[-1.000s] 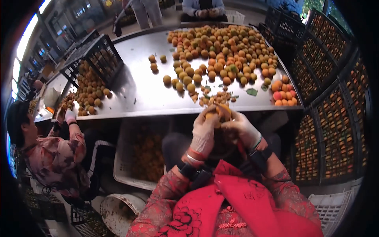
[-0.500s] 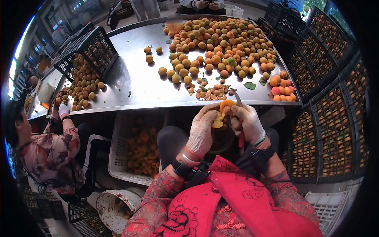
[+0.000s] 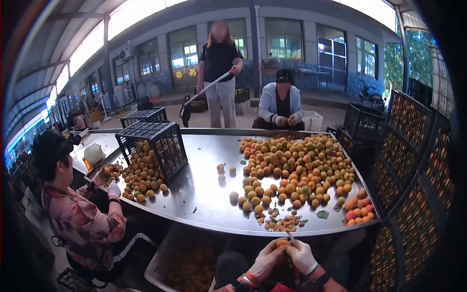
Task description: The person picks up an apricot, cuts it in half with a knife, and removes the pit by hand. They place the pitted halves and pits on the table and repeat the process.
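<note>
Low in the view, my left hand (image 3: 265,259), in a whitish glove, is closed round an orange apricot (image 3: 283,243). Beside it my right hand (image 3: 302,258), gloved in white, is closed on a knife (image 3: 291,238) whose blade points up past the fruit. Both hands meet at the apricot, just in front of the metal table's (image 3: 209,223) near edge. Beyond them on the table lies a small pile of apricot scraps (image 3: 283,224). A large heap of apricots (image 3: 296,170) spreads behind that, with a redder group (image 3: 359,210) at the right corner.
A tipped black crate (image 3: 170,151) spills apricots to the left. Below the table is a white crate (image 3: 154,266) of fruit. Stacked crates (image 3: 404,155) line the right side. One person (image 3: 85,214) works at left, another (image 3: 281,102) sits opposite, and a third (image 3: 221,73) stands holding a pole.
The view has tilted up, so the hands appear lower and the far side of the room shows. The apricot and knife are still in my hands. The left co-worker's hands have moved apart.
</note>
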`<state>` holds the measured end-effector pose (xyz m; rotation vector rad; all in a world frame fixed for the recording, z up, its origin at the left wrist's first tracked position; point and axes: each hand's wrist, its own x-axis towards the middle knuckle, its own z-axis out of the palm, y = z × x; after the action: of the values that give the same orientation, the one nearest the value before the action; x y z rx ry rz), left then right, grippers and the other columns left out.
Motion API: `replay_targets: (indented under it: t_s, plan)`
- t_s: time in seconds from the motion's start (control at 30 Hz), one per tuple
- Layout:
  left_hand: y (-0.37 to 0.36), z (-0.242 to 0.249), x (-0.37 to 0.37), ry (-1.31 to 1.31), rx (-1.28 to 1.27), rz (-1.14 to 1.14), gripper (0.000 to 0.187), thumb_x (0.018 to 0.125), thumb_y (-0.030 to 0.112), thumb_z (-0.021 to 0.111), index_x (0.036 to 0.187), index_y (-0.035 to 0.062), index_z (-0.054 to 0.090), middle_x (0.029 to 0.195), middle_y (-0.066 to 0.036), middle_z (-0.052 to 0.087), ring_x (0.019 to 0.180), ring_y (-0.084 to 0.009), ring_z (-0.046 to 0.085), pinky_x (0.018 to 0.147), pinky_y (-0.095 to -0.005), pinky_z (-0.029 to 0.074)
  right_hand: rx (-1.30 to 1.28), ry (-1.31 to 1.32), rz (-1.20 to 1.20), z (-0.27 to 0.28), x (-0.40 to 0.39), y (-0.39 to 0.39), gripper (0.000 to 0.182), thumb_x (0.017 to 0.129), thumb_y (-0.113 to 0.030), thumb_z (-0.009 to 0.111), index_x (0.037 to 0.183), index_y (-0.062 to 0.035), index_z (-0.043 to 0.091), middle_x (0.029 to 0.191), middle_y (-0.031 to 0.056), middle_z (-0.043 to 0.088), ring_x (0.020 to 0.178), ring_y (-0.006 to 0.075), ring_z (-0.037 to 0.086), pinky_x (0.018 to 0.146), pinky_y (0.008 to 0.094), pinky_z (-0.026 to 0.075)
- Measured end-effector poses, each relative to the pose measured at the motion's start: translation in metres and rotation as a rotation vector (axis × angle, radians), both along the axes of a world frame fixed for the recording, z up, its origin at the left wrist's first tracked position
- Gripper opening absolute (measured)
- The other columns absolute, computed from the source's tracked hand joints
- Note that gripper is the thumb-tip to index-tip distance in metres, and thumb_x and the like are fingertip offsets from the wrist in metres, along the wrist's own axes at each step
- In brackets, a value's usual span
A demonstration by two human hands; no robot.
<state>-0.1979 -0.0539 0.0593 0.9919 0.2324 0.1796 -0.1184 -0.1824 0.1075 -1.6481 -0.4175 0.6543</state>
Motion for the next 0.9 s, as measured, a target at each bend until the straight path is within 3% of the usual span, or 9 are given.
replay_targets:
  t_s: [0.07, 0.2, 0.27, 0.37, 0.47, 0.5, 0.63, 0.8, 0.9]
  plan:
    - [-0.008, -0.004, 0.006, -0.091, -0.149, 0.105, 0.028, 0.098, 0.018, 0.058, 0.123, 0.0067, 0.058, 0.094, 0.002, 0.062, 0.073, -0.0017, 0.053, 0.062, -0.0151, 0.042, -0.012, 0.056, 0.02, -0.004, 0.004, -0.001, 0.02, 0.091, -0.013, 0.063, 0.106, -0.0002, 0.063, 0.071, 0.0009, 0.06, 0.053, 0.0079, 0.054, 0.046, 0.022, 0.043]
    - [0.004, -0.001, 0.001, 0.044, -0.03, 0.084, 0.025, 0.097, 0.019, 0.053, 0.118, 0.0069, 0.059, 0.086, -0.003, 0.066, 0.061, -0.0059, 0.056, 0.047, -0.017, 0.037, 0.413, 0.081, -0.025, 0.0, 0.015, -0.005, 0.026, 0.09, -0.004, 0.058, 0.115, 0.0012, 0.056, 0.07, 0.0022, 0.057, 0.046, 0.0103, 0.051, 0.042, 0.024, 0.04]
    - [0.008, 0.015, -0.003, -0.039, 0.07, 0.025, 0.021, 0.096, 0.017, 0.049, 0.109, 0.0069, 0.06, 0.077, -0.005, 0.064, 0.06, -0.0068, 0.057, 0.048, -0.0173, 0.039, 0.646, 0.013, -0.11, 0.014, 0.023, 0.003, 0.008, 0.095, -0.006, 0.05, 0.101, -0.0038, 0.055, 0.071, 0.0013, 0.055, 0.051, 0.0107, 0.05, 0.045, 0.0254, 0.041]
    - [-0.004, 0.023, -0.006, -0.034, -0.158, 0.091, 0.032, 0.097, 0.013, 0.053, 0.127, 0.0054, 0.05, 0.091, -0.008, 0.066, 0.062, -0.009, 0.057, 0.053, -0.0214, 0.048, 0.72, -0.191, -0.155, 0.051, 0.026, 0.011, 0.026, 0.1, -0.01, 0.047, 0.124, -0.0033, 0.05, 0.068, 0.0007, 0.051, 0.056, 0.0092, 0.049, 0.048, 0.0246, 0.039]
    - [-0.01, 0.029, -0.011, -0.141, -0.263, 0.089, 0.046, 0.091, 0.006, 0.061, 0.134, 0.0054, 0.045, 0.094, -0.007, 0.061, 0.063, -0.0121, 0.058, 0.062, -0.024, 0.053, 0.748, -0.348, -0.136, 0.064, 0.022, 0.019, 0.033, 0.099, -0.006, 0.049, 0.131, -0.0009, 0.044, 0.074, 0.0046, 0.052, 0.057, 0.0101, 0.05, 0.051, 0.0243, 0.042]
    - [-0.005, 0.021, -0.014, -0.145, -0.243, 0.025, 0.052, 0.088, 0.0, 0.062, 0.136, 0.0035, 0.042, 0.102, -0.012, 0.059, 0.08, -0.0194, 0.062, 0.076, -0.0338, 0.056, 0.777, -0.334, -0.124, 0.063, 0.019, 0.021, 0.036, 0.099, -0.005, 0.048, 0.134, -0.0002, 0.041, 0.074, 0.0052, 0.053, 0.056, 0.0104, 0.05, 0.052, 0.0249, 0.044]
    - [-0.004, 0.023, -0.019, -0.077, -0.1, 0.025, 0.05, 0.087, -0.001, 0.063, 0.134, 0.0036, 0.045, 0.097, -0.01, 0.061, 0.077, -0.0175, 0.062, 0.072, -0.0278, 0.053, 0.872, -0.409, -0.03, 0.051, 0.012, 0.024, 0.047, 0.099, -0.003, 0.046, 0.142, 0.0008, 0.029, 0.077, 0.0061, 0.053, 0.056, 0.0109, 0.05, 0.054, 0.0263, 0.047]
    - [-0.008, 0.03, -0.02, 0.004, 0.006, 0.029, 0.049, 0.086, -0.001, 0.065, 0.132, 0.0044, 0.048, 0.101, -0.008, 0.06, 0.076, -0.0144, 0.063, 0.07, -0.0249, 0.054, 0.922, -0.478, -0.071, 0.051, 0.005, 0.024, 0.049, 0.098, 0.001, 0.045, 0.144, 0.0001, 0.027, 0.075, 0.0053, 0.053, 0.056, 0.0102, 0.05, 0.052, 0.0251, 0.047]
    - [-0.01, 0.03, -0.019, 0.026, -0.007, 0.032, 0.049, 0.086, -0.001, 0.066, 0.131, 0.0053, 0.049, 0.104, -0.007, 0.059, 0.077, -0.0127, 0.063, 0.068, -0.0239, 0.055, 0.813, -0.66, 0.158, 0.046, 0.01, 0.019, 0.057, 0.099, 0.001, 0.043, 0.15, 0.0003, 0.017, 0.086, 0.008, 0.057, 0.058, 0.0099, 0.053, 0.05, 0.0222, 0.047]
